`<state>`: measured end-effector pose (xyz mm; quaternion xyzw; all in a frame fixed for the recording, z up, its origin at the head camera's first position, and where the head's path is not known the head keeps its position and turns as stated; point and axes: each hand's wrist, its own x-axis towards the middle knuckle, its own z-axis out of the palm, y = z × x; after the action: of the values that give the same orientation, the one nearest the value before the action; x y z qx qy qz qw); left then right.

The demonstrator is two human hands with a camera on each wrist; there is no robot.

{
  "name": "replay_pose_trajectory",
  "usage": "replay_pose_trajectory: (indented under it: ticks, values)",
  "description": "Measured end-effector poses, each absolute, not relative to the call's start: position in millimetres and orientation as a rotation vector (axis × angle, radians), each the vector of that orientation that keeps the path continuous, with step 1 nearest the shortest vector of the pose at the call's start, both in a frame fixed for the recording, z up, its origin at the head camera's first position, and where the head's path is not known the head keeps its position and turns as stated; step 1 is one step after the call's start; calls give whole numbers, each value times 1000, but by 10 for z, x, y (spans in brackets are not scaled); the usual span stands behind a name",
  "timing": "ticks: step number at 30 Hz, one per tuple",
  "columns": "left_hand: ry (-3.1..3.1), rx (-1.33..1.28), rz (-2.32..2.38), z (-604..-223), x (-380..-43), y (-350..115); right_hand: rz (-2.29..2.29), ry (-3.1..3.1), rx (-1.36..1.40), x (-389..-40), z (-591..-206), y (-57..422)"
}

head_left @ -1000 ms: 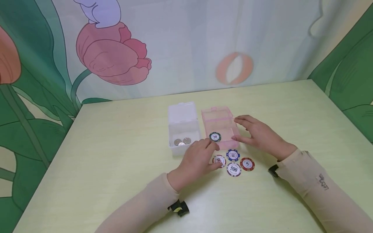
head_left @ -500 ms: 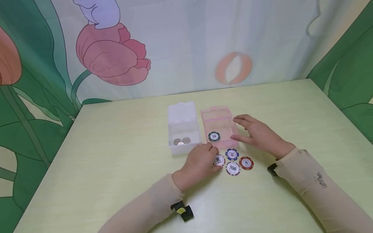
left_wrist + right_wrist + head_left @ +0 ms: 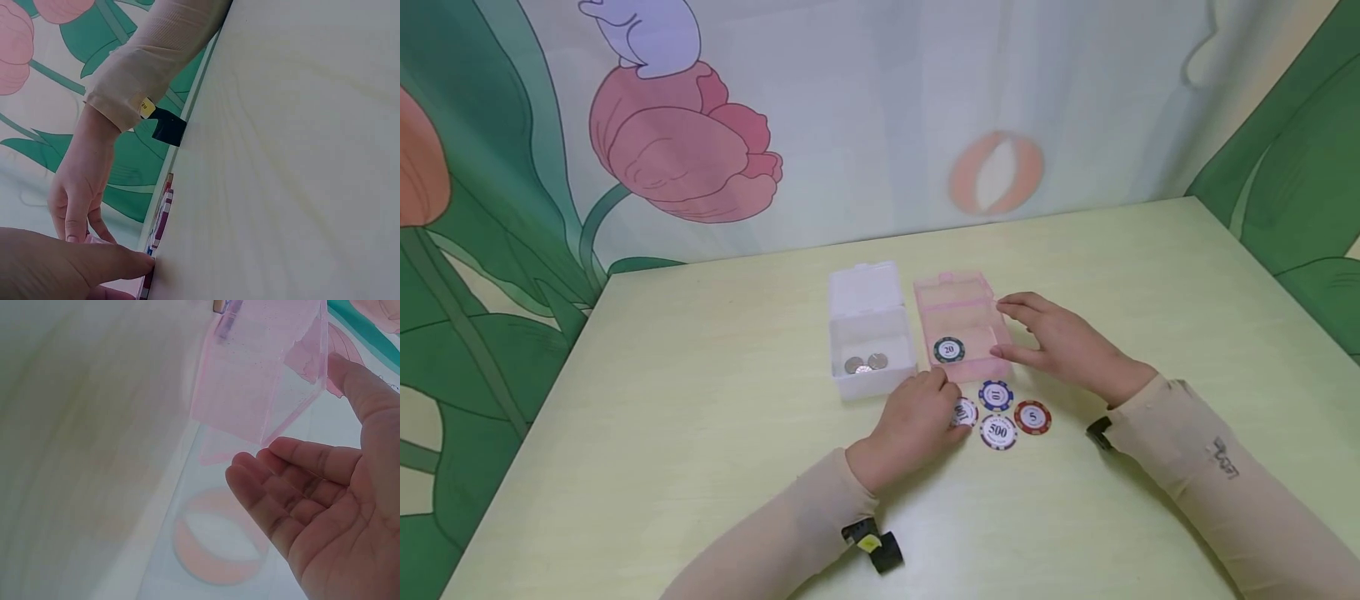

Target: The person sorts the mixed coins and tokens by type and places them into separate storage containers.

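My left hand (image 3: 917, 421) curls over a white-and-red poker chip (image 3: 968, 412) lying on the table, thumb at its near edge and fingers at its far side, covering part of it. In the left wrist view the thumb (image 3: 119, 261) meets the chip's edge. My right hand (image 3: 1067, 346) rests beside the open pink plastic box (image 3: 973, 371), its fairly straight fingers and thumb touching the box's right side. Inside lies a green chip marked 20 (image 3: 950, 350). The right wrist view shows thumb and index finger at the pink wall (image 3: 234, 394).
A blue 10 chip (image 3: 996, 396), a 500 chip (image 3: 998, 432) and a red 5 chip (image 3: 1033, 417) lie flat before the pink box. Left of it stands an open white box (image 3: 874, 385) holding coins (image 3: 877, 361). A printed curtain (image 3: 850, 125) hangs behind the table.
My left hand has moved slightly right and closed in on the white-and-red chip, thumb and fingers drawing together around it. The right hand stays at the pink box. The head view shifts slightly.
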<state>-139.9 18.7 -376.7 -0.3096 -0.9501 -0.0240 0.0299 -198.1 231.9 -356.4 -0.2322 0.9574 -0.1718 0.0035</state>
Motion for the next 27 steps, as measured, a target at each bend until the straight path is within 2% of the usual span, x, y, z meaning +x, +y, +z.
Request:
replay_pose_trajectory:
  ticks: [27]
  values:
    - [-2901, -974, -130, -3631, -1357, 178, -520, 3004, -729, -1970, -3551, 2307]
